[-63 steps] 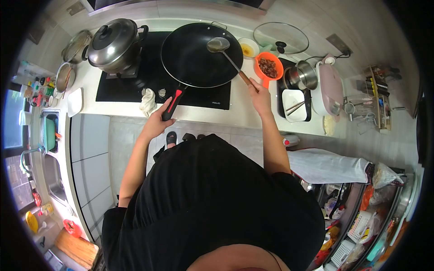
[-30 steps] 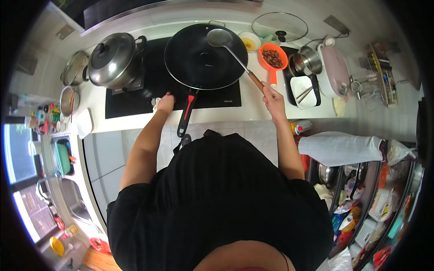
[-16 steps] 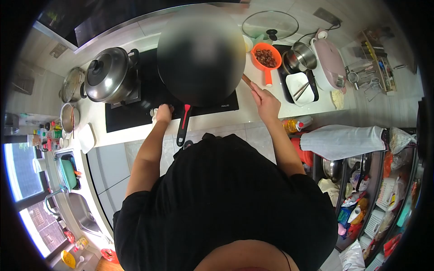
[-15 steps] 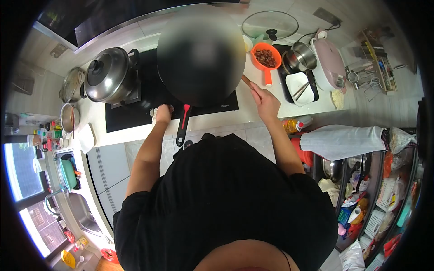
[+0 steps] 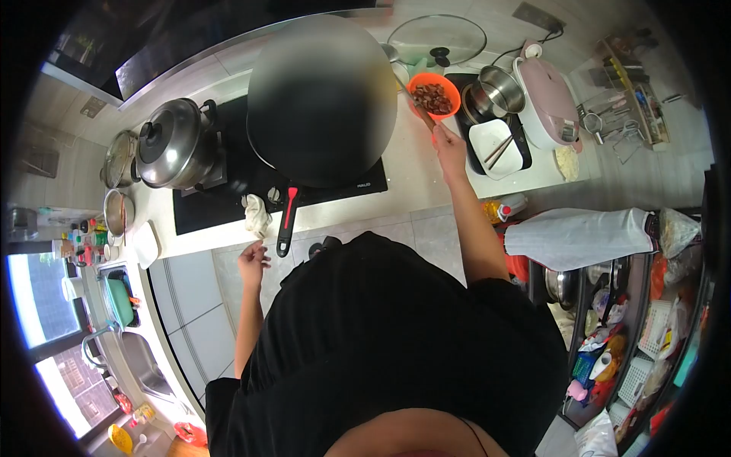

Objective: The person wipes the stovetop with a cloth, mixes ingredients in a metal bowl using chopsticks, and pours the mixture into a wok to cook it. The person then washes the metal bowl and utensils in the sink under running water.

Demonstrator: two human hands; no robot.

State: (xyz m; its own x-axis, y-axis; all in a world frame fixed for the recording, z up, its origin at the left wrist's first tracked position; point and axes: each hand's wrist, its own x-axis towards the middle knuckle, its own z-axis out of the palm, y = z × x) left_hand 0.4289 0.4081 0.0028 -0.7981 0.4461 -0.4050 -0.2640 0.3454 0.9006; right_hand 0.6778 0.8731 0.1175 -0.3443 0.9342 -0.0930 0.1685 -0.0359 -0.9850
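My right hand (image 5: pixel 449 148) is closed around the wooden handle of a cooking utensil (image 5: pixel 423 114). The utensil's metal shaft runs up past an orange handled strainer (image 5: pixel 454 91) holding dark reddish-brown pieces (image 5: pixel 432 97). That hand covers the strainer's handle, and I cannot tell whether it grips it too. My left hand (image 5: pixel 253 260) hangs in front of the counter edge, fingers loosely bent and apart, nothing in them. Just beyond it lies a crumpled whitish cloth (image 5: pixel 257 216). Beside the cloth, a large wok (image 5: pixel 304 156) with a black handle (image 5: pixel 286 222) sits on the cooktop, its inside blurred.
A lidded steel pot (image 5: pixel 171 148) stands left on the black cooktop (image 5: pixel 209 209). At right are a white dish with chopsticks (image 5: pixel 481 141), a small steel pot (image 5: pixel 497 91) and a pinkish rice cooker (image 5: pixel 550 103). A glass lid (image 5: pixel 415 38) leans behind the strainer.
My left hand has come off the cooktop's front, from beside the cloth, back toward my body. My right hand has brought the utensil from the wok's edge up to the strainer.
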